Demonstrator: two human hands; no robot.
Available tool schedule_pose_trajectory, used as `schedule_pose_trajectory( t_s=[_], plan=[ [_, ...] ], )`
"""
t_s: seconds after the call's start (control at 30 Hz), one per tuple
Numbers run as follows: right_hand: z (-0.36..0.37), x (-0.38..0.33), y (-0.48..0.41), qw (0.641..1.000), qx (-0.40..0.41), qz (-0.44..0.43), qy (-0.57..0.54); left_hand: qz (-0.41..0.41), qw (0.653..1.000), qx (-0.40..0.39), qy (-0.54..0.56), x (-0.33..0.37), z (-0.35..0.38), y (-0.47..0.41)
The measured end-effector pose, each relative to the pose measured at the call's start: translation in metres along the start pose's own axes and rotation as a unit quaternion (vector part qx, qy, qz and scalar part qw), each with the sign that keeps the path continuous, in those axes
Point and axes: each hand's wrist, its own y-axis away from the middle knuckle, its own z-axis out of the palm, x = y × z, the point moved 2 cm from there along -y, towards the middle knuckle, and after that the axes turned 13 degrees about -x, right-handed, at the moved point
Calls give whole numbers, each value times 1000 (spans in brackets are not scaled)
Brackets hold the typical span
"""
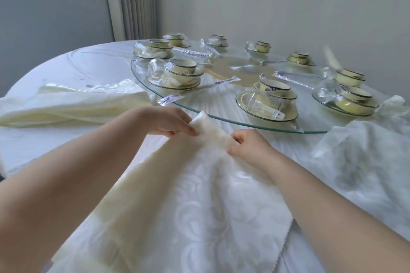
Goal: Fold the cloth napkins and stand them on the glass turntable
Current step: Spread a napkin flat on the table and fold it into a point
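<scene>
A cream patterned cloth napkin (199, 201) lies spread on the table in front of me, its far corner lifted and rolled. My left hand (164, 121) pinches that rolled corner from the left. My right hand (250, 146) pinches the same fold from the right, just below it. The glass turntable (224, 115) sits beyond my hands, its near rim a little past the napkin's tip. A stack of folded cream napkins (73, 104) lies flat on the table to the left.
Several wrapped sets of yellow bowls and plates (268, 99) ring the turntable, with wrapped chopsticks (197, 90) between them. Crumpled clear plastic (363, 155) lies on the white tablecloth at right. A wall and window stand behind the table.
</scene>
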Motion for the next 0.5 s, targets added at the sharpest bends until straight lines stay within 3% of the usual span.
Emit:
schedule_pose_trajectory(
  t_s=[0.17, 0.3, 0.4, 0.5],
  plan=[
    [-5, 3, 14, 1000, -5, 6, -4, -99, 969, 22, -224, -16, -3, 38],
    [-9, 7, 32, 997, -6, 48, 60, -130, 960, 26, -246, -36, 11, 81],
    [-11, 10, 47, 978, 23, 108, 179, -145, 946, 76, -280, -48, 25, 97],
    [-6, 15, 55, 971, 36, 126, 199, -140, 944, 132, -269, -58, 32, 105]
  ],
)
